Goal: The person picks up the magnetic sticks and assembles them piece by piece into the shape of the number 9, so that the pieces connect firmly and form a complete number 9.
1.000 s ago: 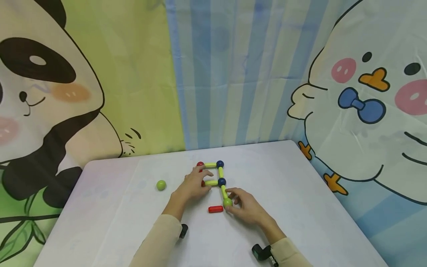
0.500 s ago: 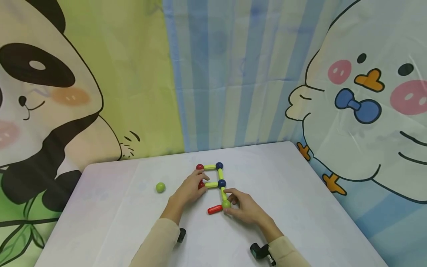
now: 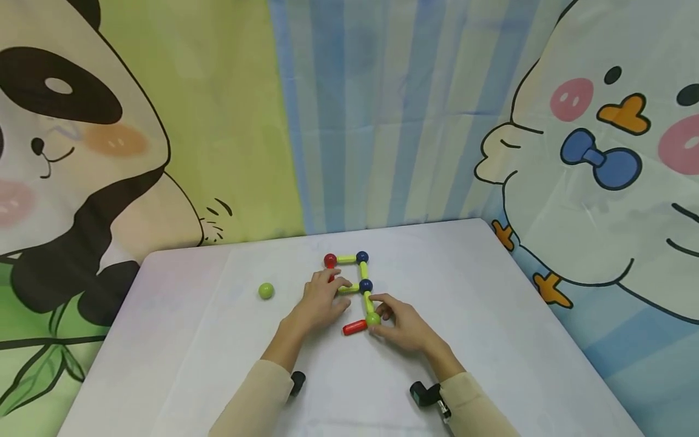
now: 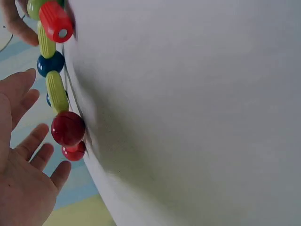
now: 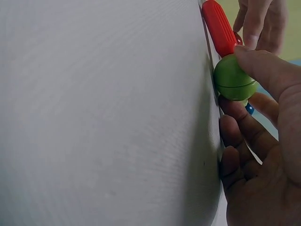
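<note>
A toy frame of coloured balls and magnetic-looking rods lies on the table. It has a red ball [image 3: 330, 260], two blue balls [image 3: 366, 285], yellow-green rods [image 3: 364, 271] and a green ball [image 3: 373, 319]. My right hand [image 3: 403, 325] pinches that green ball between thumb and fingers. Against the ball's left side sits the end of a red rod [image 3: 355, 328]. My left hand [image 3: 321, 298] hovers over the frame's left side, hiding a second red ball in the head view. The left wrist view shows this red ball [image 4: 68, 128] beside its loosely spread fingers, apparently ungripped.
A loose green ball [image 3: 266, 291] rests on the white table [image 3: 218, 364], left of the frame. Behind the table hangs a cartoon-printed curtain [image 3: 377, 121]. Each wrist carries a small black camera [image 3: 425, 394].
The red rod has swung from lying level beside the held green ball to slanting with its end against it. The left hand's fingers have spread away from the red ball. The head view has shifted slightly.
</note>
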Action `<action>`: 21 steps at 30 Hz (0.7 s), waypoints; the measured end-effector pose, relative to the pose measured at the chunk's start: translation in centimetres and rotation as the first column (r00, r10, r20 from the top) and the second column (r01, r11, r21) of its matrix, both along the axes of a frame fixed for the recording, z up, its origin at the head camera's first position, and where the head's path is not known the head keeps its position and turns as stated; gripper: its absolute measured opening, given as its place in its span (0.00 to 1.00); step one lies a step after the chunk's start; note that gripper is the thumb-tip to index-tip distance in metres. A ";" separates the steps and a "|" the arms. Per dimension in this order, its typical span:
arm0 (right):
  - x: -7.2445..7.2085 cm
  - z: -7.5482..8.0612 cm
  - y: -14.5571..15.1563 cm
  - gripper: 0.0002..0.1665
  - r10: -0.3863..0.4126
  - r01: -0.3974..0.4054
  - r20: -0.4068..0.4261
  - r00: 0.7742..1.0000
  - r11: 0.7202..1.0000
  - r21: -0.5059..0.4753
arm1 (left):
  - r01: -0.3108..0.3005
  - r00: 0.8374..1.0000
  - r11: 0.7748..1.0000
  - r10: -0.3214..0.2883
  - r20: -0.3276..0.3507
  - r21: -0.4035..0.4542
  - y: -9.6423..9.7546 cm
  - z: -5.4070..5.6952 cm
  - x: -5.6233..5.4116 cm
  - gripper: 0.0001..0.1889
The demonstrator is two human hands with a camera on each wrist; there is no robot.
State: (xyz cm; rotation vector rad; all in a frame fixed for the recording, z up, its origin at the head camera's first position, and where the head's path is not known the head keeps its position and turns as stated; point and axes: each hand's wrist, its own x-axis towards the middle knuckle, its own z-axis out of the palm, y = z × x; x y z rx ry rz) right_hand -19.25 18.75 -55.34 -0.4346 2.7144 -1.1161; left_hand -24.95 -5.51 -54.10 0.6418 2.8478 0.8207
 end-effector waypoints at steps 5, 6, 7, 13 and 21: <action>0.0 0.1 -0.1 0.37 0.007 -0.007 -0.007 1.000 1.000 -0.014 | 0.054 0.997 0.997 -0.056 -0.043 -0.050 -0.4 0.3 1.7 0.17; 0.0 0.1 -0.1 0.37 0.008 -0.008 -0.010 1.000 1.000 -0.013 | 0.065 0.996 0.996 -0.068 -0.052 -0.054 -0.5 0.3 2.0 0.18; 0.0 0.0 -0.1 0.36 0.010 -0.010 -0.016 1.000 1.000 -0.014 | 0.076 0.995 0.996 -0.079 -0.059 -0.052 -0.6 0.2 2.3 0.19; 0.1 -0.1 0.0 0.34 0.062 -0.062 -0.033 0.998 0.998 0.003 | 0.177 0.984 0.982 -0.179 -0.024 -0.066 -0.2 -0.5 3.5 0.21; -0.3 0.2 0.0 0.37 0.118 -0.118 -0.003 0.993 0.992 0.041 | 0.259 0.965 0.966 -0.257 0.052 -0.023 0.5 -0.8 3.6 0.16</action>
